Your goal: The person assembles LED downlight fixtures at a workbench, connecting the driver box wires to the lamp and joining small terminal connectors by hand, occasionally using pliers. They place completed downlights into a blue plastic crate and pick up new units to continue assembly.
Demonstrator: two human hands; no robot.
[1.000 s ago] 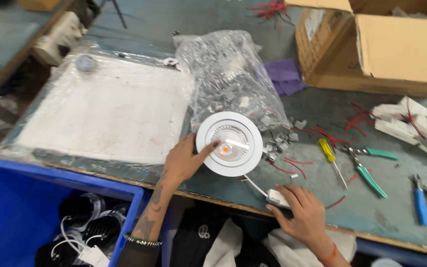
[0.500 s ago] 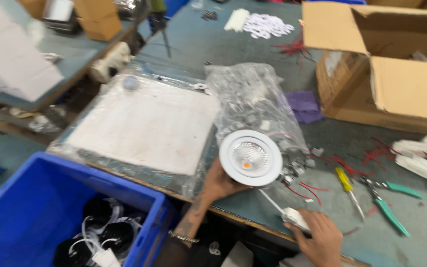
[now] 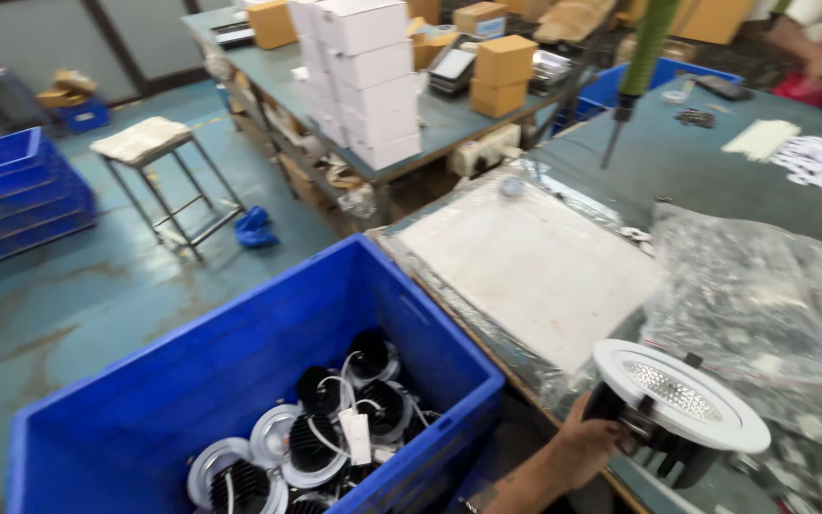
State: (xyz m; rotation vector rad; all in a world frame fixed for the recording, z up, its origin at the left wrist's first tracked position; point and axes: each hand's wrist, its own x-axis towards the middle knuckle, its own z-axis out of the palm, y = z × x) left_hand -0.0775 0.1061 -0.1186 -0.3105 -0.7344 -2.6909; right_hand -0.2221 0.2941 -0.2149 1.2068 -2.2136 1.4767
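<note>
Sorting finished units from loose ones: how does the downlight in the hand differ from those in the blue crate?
The held downlight sits tilted in the left hand, white rim and reflector showing. The crate downlights lie piled in the blue crate, mostly black finned backs up, white wires tangled. Both have round white rims.

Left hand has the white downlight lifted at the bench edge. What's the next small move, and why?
Probably swing the downlight left and lower it into the blue crate: the left hand holds it beside the crate, which already holds similar lights.

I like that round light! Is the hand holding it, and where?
Yes. The left hand holds the white round downlight by its dark back body, under the rim.
</note>
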